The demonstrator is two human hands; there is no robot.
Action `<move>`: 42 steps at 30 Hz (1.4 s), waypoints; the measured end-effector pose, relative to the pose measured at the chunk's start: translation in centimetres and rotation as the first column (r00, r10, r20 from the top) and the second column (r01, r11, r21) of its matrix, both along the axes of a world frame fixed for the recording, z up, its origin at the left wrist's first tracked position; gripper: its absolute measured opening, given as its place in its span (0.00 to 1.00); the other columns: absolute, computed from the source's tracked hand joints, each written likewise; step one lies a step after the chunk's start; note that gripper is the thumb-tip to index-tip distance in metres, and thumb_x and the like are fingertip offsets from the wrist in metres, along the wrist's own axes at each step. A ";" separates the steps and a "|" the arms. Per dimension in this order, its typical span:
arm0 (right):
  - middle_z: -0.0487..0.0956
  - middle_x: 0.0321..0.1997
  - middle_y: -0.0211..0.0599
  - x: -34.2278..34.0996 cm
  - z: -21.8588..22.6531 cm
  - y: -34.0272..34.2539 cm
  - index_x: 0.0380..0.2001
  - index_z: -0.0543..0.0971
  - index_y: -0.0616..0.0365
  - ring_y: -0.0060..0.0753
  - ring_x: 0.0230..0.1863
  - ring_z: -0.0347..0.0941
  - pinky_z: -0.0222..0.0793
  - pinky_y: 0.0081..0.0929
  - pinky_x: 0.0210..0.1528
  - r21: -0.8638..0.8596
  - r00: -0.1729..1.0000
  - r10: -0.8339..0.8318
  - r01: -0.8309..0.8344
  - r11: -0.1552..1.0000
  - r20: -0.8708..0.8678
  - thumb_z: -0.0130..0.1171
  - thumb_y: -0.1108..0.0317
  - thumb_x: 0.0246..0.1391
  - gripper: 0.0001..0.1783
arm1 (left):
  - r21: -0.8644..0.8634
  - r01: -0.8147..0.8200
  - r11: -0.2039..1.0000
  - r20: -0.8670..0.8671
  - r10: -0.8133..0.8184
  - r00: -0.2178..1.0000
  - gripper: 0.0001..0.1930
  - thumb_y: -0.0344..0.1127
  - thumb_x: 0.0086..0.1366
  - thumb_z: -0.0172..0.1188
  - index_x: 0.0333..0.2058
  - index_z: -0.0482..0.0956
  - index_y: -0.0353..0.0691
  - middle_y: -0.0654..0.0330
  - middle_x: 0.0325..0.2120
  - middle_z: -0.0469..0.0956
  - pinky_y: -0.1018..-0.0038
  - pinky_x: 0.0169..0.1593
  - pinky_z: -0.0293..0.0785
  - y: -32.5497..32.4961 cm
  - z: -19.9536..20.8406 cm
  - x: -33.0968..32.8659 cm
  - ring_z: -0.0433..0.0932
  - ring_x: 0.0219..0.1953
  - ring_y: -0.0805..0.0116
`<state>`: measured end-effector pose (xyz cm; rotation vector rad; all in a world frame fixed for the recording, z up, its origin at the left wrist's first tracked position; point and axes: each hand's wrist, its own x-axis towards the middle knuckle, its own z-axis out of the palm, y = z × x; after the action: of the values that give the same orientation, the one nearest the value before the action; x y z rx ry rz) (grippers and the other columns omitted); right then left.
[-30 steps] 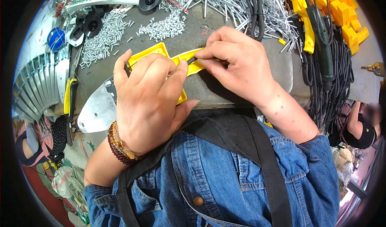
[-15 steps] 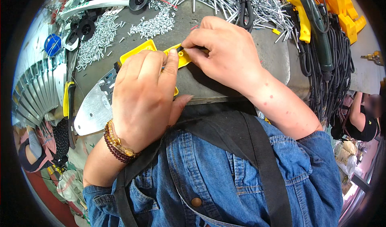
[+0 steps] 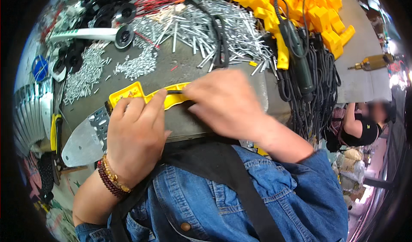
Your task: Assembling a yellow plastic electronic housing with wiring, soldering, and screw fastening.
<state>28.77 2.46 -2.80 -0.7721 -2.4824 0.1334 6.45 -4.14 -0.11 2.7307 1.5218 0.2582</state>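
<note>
A yellow plastic handle shell (image 3: 125, 94) lies open side up on the grey bench in front of me. A silver metal plate with a rounded end (image 3: 82, 142) and a perforated dark part sticks out at its left. My left hand (image 3: 136, 128) is closed over the shell, its fingertips pressing by a black cable (image 3: 174, 92) lying in the handle's channel. At the shell's right end my right hand (image 3: 227, 102), smeared by motion, has its thumb and fingers closed about the cable. The palm side of my left hand is hidden.
Piles of screws (image 3: 88, 72) and long metal pins (image 3: 234, 29) cover the far bench. At the right are a dark green electric screwdriver (image 3: 298, 66), black cables (image 3: 319, 79) and yellow shells (image 3: 322, 10). Metal plates (image 3: 32, 113) stand stacked at the left. Another person (image 3: 362, 124) sits at far right.
The view has shifted, showing more of the bench's far side. My right hand has slid right along the handle, away from my left hand, uncovering a length of black cable in the channel.
</note>
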 end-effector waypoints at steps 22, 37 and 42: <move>0.78 0.34 0.25 2.7 -1.0 4.1 0.33 0.80 0.52 0.34 0.39 0.72 0.64 0.32 0.41 0.132 0.988 0.111 -0.125 0.983 0.109 0.63 0.69 0.45 0.09 | 0.067 -0.121 0.990 -0.069 0.126 0.990 0.37 0.47 0.51 0.70 0.62 0.72 0.54 0.60 0.40 0.73 0.57 0.52 0.62 -0.2 -1.4 3.2 0.72 0.43 0.63; 0.79 0.49 0.42 6.9 2.4 5.0 0.45 0.80 0.55 0.47 0.53 0.74 0.70 0.39 0.55 0.046 0.968 -0.230 0.235 0.971 -0.096 0.64 0.72 0.51 0.16 | 0.022 -0.096 0.995 -0.036 0.097 0.995 0.38 0.45 0.49 0.71 0.61 0.72 0.55 0.60 0.39 0.73 0.58 0.49 0.61 0.1 -0.9 2.9 0.71 0.42 0.62; 0.80 0.52 0.45 13.1 2.1 7.0 0.44 0.80 0.60 0.46 0.59 0.74 0.65 0.41 0.64 0.073 0.851 -0.508 0.519 0.851 -0.129 0.61 0.72 0.56 0.12 | 0.033 -0.083 0.996 -0.033 0.084 0.996 0.38 0.45 0.49 0.72 0.62 0.72 0.54 0.60 0.39 0.72 0.57 0.49 0.62 0.2 -0.8 3.2 0.71 0.42 0.61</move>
<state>41.91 9.42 -0.73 -1.3165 -2.0777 -0.1496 9.65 -3.92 -0.94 2.7134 1.6572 0.2391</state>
